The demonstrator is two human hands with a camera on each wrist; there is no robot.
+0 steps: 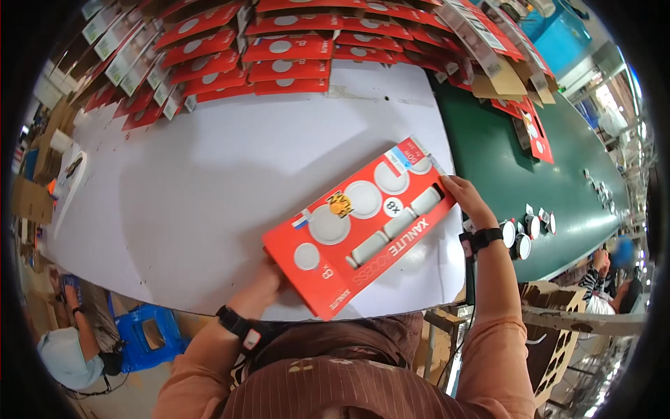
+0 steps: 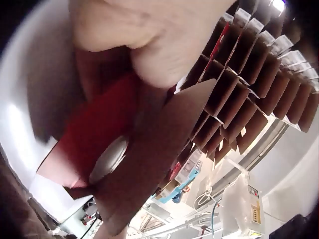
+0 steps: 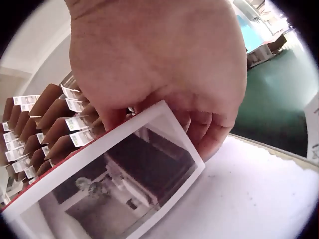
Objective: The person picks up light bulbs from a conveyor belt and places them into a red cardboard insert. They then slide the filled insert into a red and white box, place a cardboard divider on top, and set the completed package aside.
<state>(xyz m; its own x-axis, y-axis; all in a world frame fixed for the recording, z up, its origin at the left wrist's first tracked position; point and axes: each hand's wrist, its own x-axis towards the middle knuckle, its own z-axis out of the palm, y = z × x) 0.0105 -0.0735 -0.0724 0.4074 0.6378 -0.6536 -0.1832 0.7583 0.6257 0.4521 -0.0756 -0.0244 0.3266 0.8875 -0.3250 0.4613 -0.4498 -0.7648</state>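
Note:
A red XANLITE carton (image 1: 328, 244), printed with white discs and with white cylindrical shapes showing in its long window, is held tilted over the white table (image 1: 174, 209). My left hand (image 1: 264, 285) grips its lower left end, with the fingers mostly hidden by the carton. In the left wrist view, a red panel (image 2: 94, 129) and a brown cardboard panel (image 2: 159, 139) spread apart below that hand. My right hand (image 1: 471, 201) holds the opposite end, its thumb on the upper edge. Fingers curl behind a side panel (image 3: 129, 184) printed with a room photo in the right wrist view.
Stacked red cartons (image 1: 289, 49) line the table's back, many with brown open ends. A green surface (image 1: 551, 181) adjoins on the right, carrying several round white pieces (image 1: 520, 246). A blue stool (image 1: 148, 339) stands at lower left, beside a seated person (image 1: 70, 356).

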